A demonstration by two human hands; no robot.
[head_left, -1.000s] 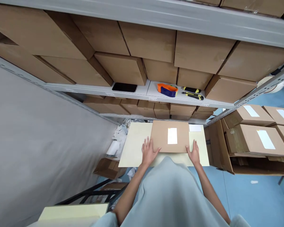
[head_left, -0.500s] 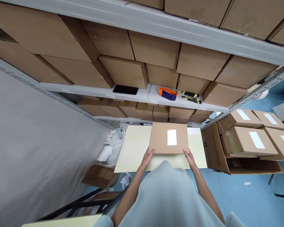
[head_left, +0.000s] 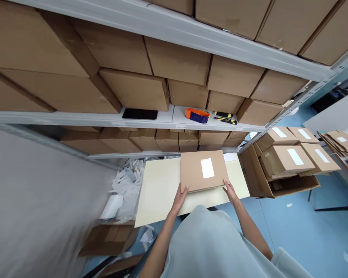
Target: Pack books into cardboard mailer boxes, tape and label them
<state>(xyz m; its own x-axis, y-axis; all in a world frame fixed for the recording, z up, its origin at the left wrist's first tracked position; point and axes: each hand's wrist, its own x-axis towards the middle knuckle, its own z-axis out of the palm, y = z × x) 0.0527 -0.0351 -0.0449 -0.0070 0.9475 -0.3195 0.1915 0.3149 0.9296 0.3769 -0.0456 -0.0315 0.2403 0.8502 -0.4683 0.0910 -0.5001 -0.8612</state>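
- Pinches the flat cardboard carton (head_left: 192,170) at its near left corner with the left hand (head_left: 179,199), laying the thumb on top and hiding most of the fingers along or under the edge.
- Touches the near right corner with the right hand (head_left: 231,192), thumb and fingers slightly parted; impossible to tell a pinch from plain contact there.
- Holds the carton over the pale board (head_left: 158,189), right of its middle and slightly turned; unclear from this angle whether resting flat or a little raised.
- Shows a white label (head_left: 207,168) on the carton's top, right of centre.
- Shows a white slip (head_left: 230,157) on the board, just beside the carton's far right corner.
- Includes, along the grey shelf (head_left: 155,123) beyond, a flat black device (head_left: 139,114), an orange and purple band (head_left: 197,115) and two black and yellow cutters (head_left: 225,121), in front of stacked cardboard boxes (head_left: 135,89).
- Includes, to the right, a large open box (head_left: 255,173) bearing smaller labelled boxes (head_left: 275,158).
- Includes, to the left, crumpled white paper (head_left: 129,177) and a white roll (head_left: 111,206).
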